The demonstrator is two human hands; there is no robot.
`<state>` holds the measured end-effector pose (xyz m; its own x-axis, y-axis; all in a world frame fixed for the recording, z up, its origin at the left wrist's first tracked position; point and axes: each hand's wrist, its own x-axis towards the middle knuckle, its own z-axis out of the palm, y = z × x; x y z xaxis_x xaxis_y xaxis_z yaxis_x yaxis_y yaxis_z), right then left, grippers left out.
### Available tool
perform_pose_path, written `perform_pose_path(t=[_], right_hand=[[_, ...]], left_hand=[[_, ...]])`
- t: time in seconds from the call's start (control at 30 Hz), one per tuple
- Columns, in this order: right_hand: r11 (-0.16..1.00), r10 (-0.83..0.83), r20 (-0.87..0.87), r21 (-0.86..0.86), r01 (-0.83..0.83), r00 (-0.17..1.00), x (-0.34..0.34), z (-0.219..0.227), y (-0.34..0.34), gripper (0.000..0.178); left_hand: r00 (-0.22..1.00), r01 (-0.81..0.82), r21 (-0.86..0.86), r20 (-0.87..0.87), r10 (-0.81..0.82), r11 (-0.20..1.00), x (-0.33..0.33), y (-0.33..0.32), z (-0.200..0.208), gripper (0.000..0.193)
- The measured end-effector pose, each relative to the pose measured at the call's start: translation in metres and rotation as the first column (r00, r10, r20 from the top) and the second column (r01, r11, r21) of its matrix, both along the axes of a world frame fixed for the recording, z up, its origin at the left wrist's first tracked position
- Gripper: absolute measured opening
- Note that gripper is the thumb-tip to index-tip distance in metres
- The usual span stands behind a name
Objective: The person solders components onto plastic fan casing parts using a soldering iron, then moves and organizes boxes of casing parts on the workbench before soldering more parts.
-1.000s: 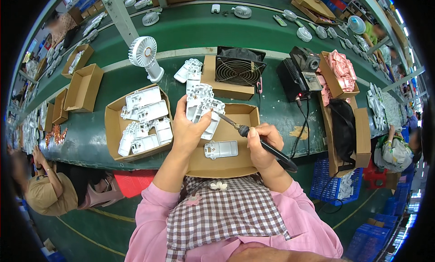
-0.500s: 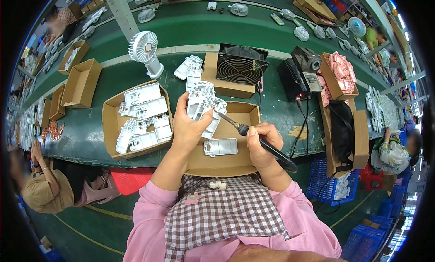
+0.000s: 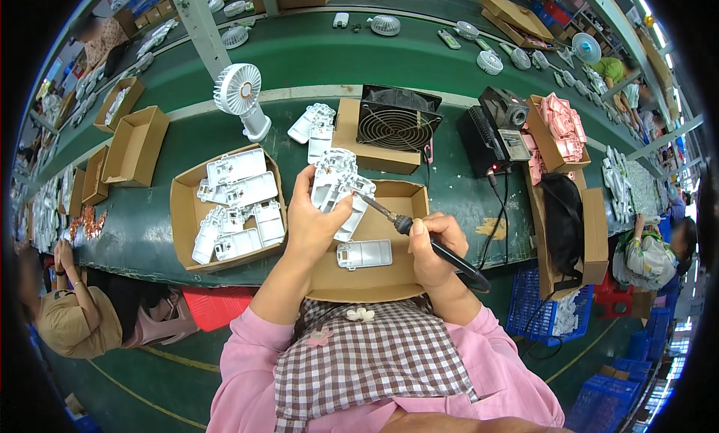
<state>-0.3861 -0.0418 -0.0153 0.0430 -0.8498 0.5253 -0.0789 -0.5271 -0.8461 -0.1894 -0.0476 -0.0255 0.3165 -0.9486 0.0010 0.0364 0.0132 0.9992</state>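
My left hand (image 3: 313,222) grips white plastic housings (image 3: 335,177) over the middle cardboard tray (image 3: 397,279). My right hand (image 3: 438,247) is closed round the black handle of a soldering iron (image 3: 442,252). The iron's metal tip reaches the held housings near my left thumb; whether it touches them I cannot tell. One white housing (image 3: 365,254) lies in the tray under my hands. To the left, a cardboard box (image 3: 182,227) holds several white housings (image 3: 238,167). More white housings (image 3: 313,126) lie on the green bench behind my left hand.
A white handheld fan (image 3: 240,92) stands behind the left box. At the back are a black square fan (image 3: 401,119) and a black soldering station (image 3: 483,137) with a cable. Pink parts (image 3: 562,126) fill a box at right. A co-worker (image 3: 79,306) sits at far left.
The bench and things on it appear slightly lower in the picture. Both hands keep their holds, with the iron's tip still at the housings.
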Motion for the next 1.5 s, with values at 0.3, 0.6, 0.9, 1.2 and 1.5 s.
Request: perform_pose_path(t=[0.3,0.6,0.9,1.2,1.5], right_hand=[[1.000,0.005,-0.008,-0.008,-0.005,1.000,0.005,0.003,-0.001,0.011],[1.000,0.007,-0.037,0.015,-0.006,0.999,0.003,0.003,-0.001,0.012],[0.999,0.009,-0.015,0.035,-0.008,1.000,0.003,0.002,-0.001,0.013],[1.000,-0.017,0.147,0.015,0.015,0.989,-0.002,-0.006,0.001,0.008],[0.999,0.017,0.341,0.033,-0.030,0.940,0.001,-0.002,0.007,0.010]], left_hand=[[1.000,0.004,-0.017,-0.012,-0.005,1.000,-0.001,0.000,0.002,0.067],[1.000,0.000,-0.015,0.023,0.000,1.000,-0.001,0.000,0.001,0.067],[1.000,0.005,-0.006,0.015,-0.005,1.000,-0.001,0.001,0.002,0.067],[0.975,0.083,0.014,-0.207,-0.078,0.996,0.003,0.000,0.004,0.065],[0.836,0.162,-0.024,-0.528,-0.150,0.987,-0.001,0.000,0.003,0.058]])
